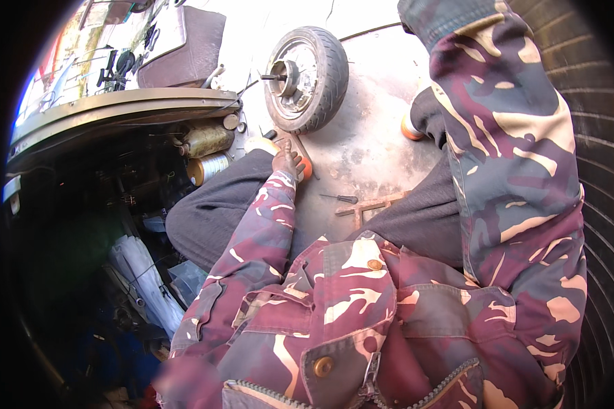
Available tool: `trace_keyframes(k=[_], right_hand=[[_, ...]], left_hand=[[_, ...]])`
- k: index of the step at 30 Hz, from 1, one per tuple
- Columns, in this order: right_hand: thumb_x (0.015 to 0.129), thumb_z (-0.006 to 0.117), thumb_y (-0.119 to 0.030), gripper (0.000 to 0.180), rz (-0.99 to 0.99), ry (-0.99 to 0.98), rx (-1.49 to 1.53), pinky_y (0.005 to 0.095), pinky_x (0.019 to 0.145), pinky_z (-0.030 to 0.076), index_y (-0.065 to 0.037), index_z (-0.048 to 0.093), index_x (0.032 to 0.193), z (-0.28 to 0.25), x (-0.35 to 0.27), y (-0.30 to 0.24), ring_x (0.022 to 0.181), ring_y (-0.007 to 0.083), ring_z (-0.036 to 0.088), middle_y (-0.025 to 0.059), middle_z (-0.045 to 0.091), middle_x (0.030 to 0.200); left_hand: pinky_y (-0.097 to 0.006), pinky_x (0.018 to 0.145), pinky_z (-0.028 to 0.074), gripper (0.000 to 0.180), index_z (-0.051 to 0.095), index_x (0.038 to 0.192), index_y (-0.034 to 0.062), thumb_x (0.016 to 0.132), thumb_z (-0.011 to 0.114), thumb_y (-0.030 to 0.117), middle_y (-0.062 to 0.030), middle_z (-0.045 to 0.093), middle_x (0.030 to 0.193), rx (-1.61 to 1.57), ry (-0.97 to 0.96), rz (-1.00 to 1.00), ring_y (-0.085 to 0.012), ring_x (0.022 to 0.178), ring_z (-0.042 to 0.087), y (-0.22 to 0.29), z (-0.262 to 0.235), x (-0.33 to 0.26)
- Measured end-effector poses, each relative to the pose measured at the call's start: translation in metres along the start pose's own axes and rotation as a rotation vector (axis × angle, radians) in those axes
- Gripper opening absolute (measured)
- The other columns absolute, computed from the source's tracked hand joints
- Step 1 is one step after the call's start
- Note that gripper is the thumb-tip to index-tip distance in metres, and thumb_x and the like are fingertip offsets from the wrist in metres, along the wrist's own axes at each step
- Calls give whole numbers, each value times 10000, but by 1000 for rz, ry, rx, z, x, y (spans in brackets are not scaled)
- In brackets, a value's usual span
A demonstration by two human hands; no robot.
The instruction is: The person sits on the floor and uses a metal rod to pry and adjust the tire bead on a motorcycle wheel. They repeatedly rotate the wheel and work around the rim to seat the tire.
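Observation:
My left hand [289, 161] reaches forward, low to the floor beside my left shoe, with its fingers curled closed. A narrow brownish metal bar [303, 151] shows right next to it; whether the fingers grip it is hidden. Just beyond that hand stands a small wheel [329, 75] with a black treaded tyre, its grey metal hub [290, 78] and protruding axle facing left. My right arm, in a camouflage sleeve [505, 123], stretches forward on the right. Its hand lies beyond the top edge of the picture.
A screwdriver [346, 198] lies on the floor between my legs, near a rusty metal frame [368, 206]. To the left are a bench edge [123, 109], a cylindrical can [208, 168] and dark clutter. A ribbed shutter [604, 170] rises on the right.

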State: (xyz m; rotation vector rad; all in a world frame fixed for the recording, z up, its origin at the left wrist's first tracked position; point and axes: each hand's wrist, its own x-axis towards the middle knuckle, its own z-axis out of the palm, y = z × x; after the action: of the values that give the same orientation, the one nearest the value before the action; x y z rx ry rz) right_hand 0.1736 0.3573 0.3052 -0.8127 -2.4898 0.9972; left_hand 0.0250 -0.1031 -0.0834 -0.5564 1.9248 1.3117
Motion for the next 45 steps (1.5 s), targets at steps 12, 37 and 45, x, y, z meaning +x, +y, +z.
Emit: trace_keyframes(k=[12,37,45], right_hand=[[1119,589,-312,351,136,-122,454,304,846,548,-17,736,1238,49,-10,-20,905,148,651,69,715,1058],[1154,560,-285,366,167,-255,262,292,731,551,36,734,1131,113,4,-45,820,124,650,84,738,999],[1150,565,-309,389,169,-282,195,285,699,499,41,730,1109,129,-4,-57,766,132,621,61,677,850]], left_hand=[[-444,801,579,552,609,1379,67,1089,634,536,-162,698,1287,-59,-135,149,-302,1075,715,67,-19,143],[-343,927,594,515,752,1263,-76,1017,794,374,-194,811,1121,214,46,403,-235,1025,764,133,48,205],[-420,1041,560,550,793,1220,-20,931,812,448,-271,716,1241,388,314,539,-377,1145,718,132,49,158]])
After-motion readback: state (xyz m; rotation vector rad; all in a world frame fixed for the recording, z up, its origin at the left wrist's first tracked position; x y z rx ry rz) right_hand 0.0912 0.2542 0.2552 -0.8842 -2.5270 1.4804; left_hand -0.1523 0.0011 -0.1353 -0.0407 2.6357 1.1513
